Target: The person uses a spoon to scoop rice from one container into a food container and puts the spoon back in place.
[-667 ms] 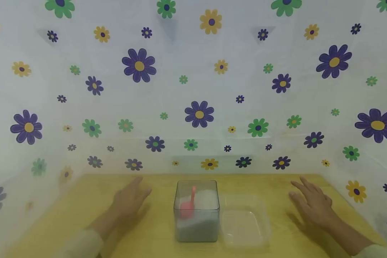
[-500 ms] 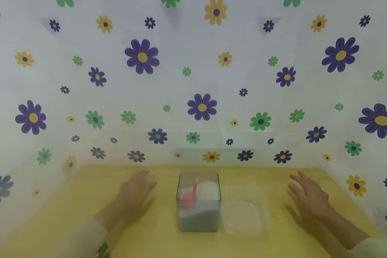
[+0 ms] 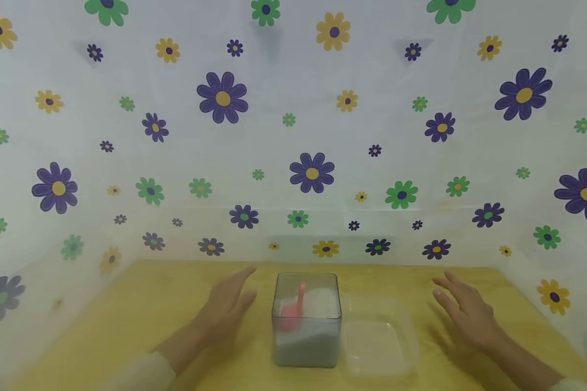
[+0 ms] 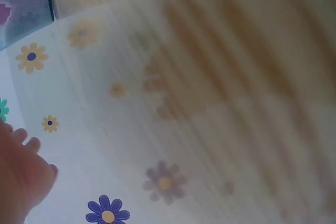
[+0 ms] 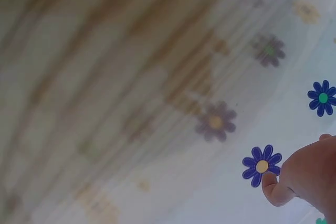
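Note:
A square see-through box [image 3: 307, 347] stands on the yellow table, partly filled with white powder [image 3: 323, 304]. Inside it a pink scoop [image 3: 291, 315] leans with its handle up. My left hand [image 3: 227, 301] hovers to the left of the box with fingers extended, holding nothing. To the right, my right hand [image 3: 469, 317] is spread loosely above the table, apart from everything. Between the box and that hand lies a clear, shallow plastic lid or tray [image 3: 379, 347]. In the left wrist view a corner of the box [image 4: 26, 11] shows at the top left, beyond my left hand [image 4: 23, 174].
The yellow wood-grain table [image 3: 142, 304] ends at a white sheet [image 3: 274, 146] printed with purple, yellow and green flowers, which rises at the back and both sides. In the right wrist view, the right hand [image 5: 310, 177] shows at the lower right against that sheet.
My left hand has moved right, closer to the box. The right hand stays nearly where it was, and the head view has shifted slightly. Box, scoop and clear plastic piece keep their places.

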